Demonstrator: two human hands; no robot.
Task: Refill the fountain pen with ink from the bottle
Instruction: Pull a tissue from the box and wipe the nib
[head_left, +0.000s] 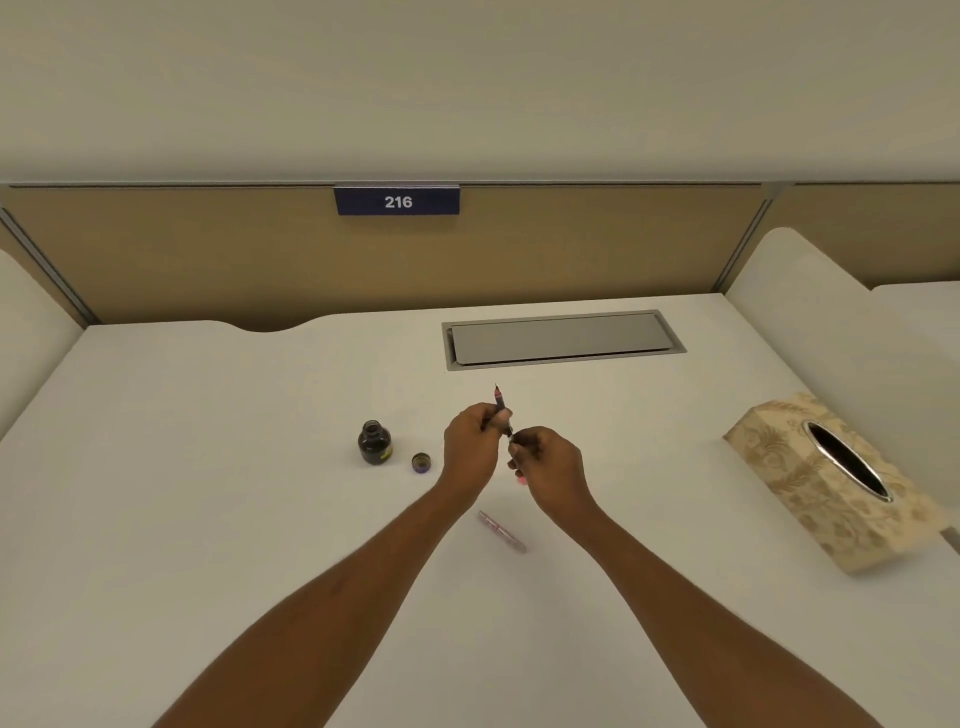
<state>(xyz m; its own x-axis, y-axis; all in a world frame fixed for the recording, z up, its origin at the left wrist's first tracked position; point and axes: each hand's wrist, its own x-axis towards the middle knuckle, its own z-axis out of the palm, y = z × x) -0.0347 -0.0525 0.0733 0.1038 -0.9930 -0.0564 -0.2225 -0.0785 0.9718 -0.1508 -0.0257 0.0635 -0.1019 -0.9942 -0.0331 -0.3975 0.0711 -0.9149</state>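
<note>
a person's two forearms lay stretched over a white desk (208, 493). the left hand (470, 447) had its fingers curled round the middle of the fountain pen (500, 408), nib pointing up and away. the right hand (548, 460) pinched the pen's lower end, with something pink showing under its fingers. the ink bottle (374, 442) stood open just left of the hands, its cap (421, 462) beside it. a pink pen piece (502, 531) lay nearer the person. likely risks: twisting the lower end could flick ink onto the desk, and the left hand could knock over the open bottle.
</note>
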